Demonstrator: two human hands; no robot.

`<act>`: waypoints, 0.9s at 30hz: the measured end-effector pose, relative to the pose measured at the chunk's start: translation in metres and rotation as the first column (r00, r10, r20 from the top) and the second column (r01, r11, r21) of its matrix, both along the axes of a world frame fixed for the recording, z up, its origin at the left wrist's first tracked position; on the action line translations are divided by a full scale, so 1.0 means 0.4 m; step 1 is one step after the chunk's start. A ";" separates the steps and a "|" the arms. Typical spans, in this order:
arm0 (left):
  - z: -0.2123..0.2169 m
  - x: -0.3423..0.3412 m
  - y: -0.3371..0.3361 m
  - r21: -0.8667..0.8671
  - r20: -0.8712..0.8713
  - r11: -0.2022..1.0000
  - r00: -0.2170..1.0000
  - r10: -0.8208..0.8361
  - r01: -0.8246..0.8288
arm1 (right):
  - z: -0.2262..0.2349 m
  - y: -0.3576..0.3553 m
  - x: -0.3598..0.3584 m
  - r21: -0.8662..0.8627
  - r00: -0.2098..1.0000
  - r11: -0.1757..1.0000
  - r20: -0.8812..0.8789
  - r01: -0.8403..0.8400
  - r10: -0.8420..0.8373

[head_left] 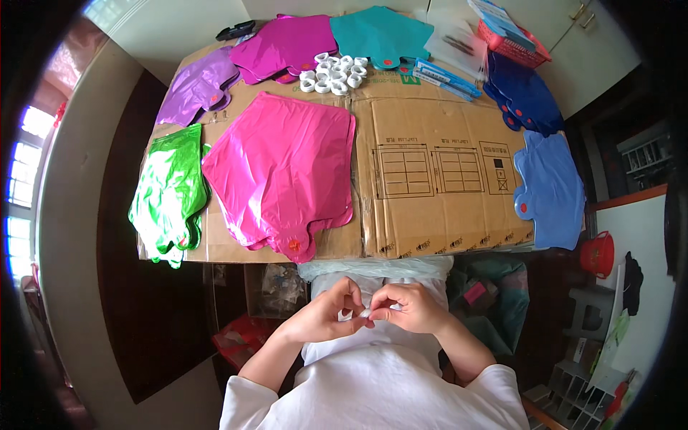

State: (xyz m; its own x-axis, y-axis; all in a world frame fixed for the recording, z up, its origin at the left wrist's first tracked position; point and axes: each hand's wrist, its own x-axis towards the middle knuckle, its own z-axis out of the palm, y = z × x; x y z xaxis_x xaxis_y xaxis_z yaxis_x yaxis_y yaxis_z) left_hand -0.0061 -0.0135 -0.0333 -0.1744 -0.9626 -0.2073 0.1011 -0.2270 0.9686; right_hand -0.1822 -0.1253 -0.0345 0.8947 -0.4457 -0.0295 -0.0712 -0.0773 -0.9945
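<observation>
Both forearms come up from the lower edge w/ elbows out, bent so the hands meet in front of the torso, below the near edge of the table. Left hand [326, 312] is curled, fingers bent in, thumb and forefinger tips pinched narrow on a small white piece [366, 313]. Right hand [408, 307] mirrors it, knuckles up, fingers folded, tips also pinching that piece from the other side. Hands touch at the fingertips; piece is mostly hidden btw them, too small to tell its shape.

On the table lies flattened brown cardboard [437, 193] as a cover. Closest to the hands, at the near edge: a big pink foil balloon [283, 168], deflated and flat, its neck w/ a red dot pointing toward the person. Left of it, touching, a crumpled green foil balloon [168, 190]. Farther left-back a purple balloon [197, 86], then a magenta balloon [287, 44] and a teal balloon [380, 34] along the far edge. Btw those and the pink one, a cluster of small white rings [333, 72]. Right side: a light blue balloon [550, 190] overhangs the table edge, a dark blue balloon [524, 97] behind it. Red basket [512, 46] at the far right corner.
</observation>
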 end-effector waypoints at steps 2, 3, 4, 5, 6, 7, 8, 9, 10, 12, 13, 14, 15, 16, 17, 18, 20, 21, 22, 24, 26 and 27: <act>0.010 -0.001 -0.004 0.011 0.054 0.999 0.998 0.037 -0.038 | 0.006 0.001 0.006 -0.038 0.999 0.999 0.000 0.035 -0.035; 0.030 -0.002 -0.009 0.017 0.106 0.998 0.993 0.056 -0.058 | 0.011 -0.001 0.008 -0.059 0.999 0.997 0.001 0.051 -0.051; 0.042 -0.003 -0.013 0.022 0.158 0.997 0.985 0.074 -0.079 | 0.017 -0.004 0.008 -0.126 0.997 0.990 -0.025 0.065 -0.069; 0.039 -0.006 -0.014 -0.006 0.186 0.990 0.972 0.141 -0.142 | 0.022 -0.006 0.009 -0.192 0.995 0.978 -0.049 0.078 -0.089; 0.032 -0.012 -0.018 -0.045 0.208 0.978 0.956 0.206 -0.201 | 0.030 -0.012 0.009 -0.267 0.991 0.959 -0.072 0.091 -0.114; 0.023 -0.017 -0.021 -0.086 0.226 0.962 0.935 0.272 -0.260 | 0.036 -0.016 0.011 -0.315 0.990 0.942 -0.046 0.113 -0.134; 0.014 -0.022 -0.018 -0.096 0.170 0.947 0.933 0.318 -0.305 | 0.042 -0.016 0.014 -0.362 0.988 0.922 -0.020 0.135 -0.153; 0.008 -0.024 -0.019 -0.113 0.115 0.929 0.924 0.364 -0.352 | 0.050 -0.023 0.022 -0.413 0.986 0.897 0.015 0.158 -0.167; 0.007 -0.024 -0.024 -0.126 0.059 0.908 0.911 0.408 -0.399 | 0.064 -0.031 0.031 -0.464 0.983 0.869 0.027 0.171 -0.179; 0.018 -0.013 -0.037 0.065 -0.341 0.845 0.784 0.519 -0.531 | 0.099 -0.047 0.050 -0.560 0.979 0.805 0.058 0.195 -0.197; 0.026 0.001 -0.039 0.093 -0.427 0.789 0.692 0.582 -0.607 | 0.110 -0.063 0.064 -0.583 0.977 0.788 0.066 0.201 -0.201; 0.036 0.017 -0.036 0.130 -0.506 0.727 0.586 0.633 -0.674 | 0.123 -0.087 0.083 -0.603 0.977 0.771 0.074 0.205 -0.202; 0.043 0.028 -0.024 0.103 -0.557 0.712 0.553 0.620 -0.695 | 0.139 -0.116 0.105 -0.627 0.975 0.750 0.079 0.209 -0.206; 0.047 0.029 -0.016 0.067 -0.573 0.748 0.589 0.571 -0.660 | 0.156 -0.165 0.129 -0.608 0.975 0.763 0.101 0.219 -0.199; 0.050 0.030 -0.008 0.031 -0.583 0.780 0.622 0.522 -0.625 | 0.167 -0.215 0.163 -0.588 0.970 0.774 0.089 0.235 -0.227; 0.049 0.032 0.002 -0.008 -0.594 0.809 0.653 0.470 -0.588 | 0.170 -0.277 0.209 -0.606 0.968 0.756 0.119 0.246 -0.220; 0.038 0.036 0.023 -0.062 -0.569 0.854 0.721 0.396 -0.517 | 0.172 -0.384 0.309 -0.605 0.963 0.759 0.050 0.240 -0.265; 0.031 0.030 0.023 -0.064 -0.568 0.854 0.722 0.395 -0.517 | 0.170 -0.435 0.350 -0.656 0.960 0.720 0.022 0.226 -0.281; 0.028 0.029 0.027 -0.063 -0.559 0.850 0.724 0.405 -0.524 | 0.172 -0.469 0.392 -0.735 0.944 0.646 -0.025 0.206 -0.330; 0.033 0.038 0.052 -0.028 -0.557 0.817 0.688 0.465 -0.576 | 0.173 -0.496 0.487 -0.862 0.914 0.492 -0.091 0.126 -0.395; 0.025 0.047 0.070 -0.017 -0.554 0.802 0.674 0.490 -0.597 | 0.172 -0.501 0.548 -0.855 0.900 0.512 -0.153 0.088 -0.409; 0.025 0.049 0.076 -0.009 -0.549 0.792 0.665 0.507 -0.611 | 0.171 -0.507 0.571 -0.852 0.889 0.519 -0.180 0.073 -0.422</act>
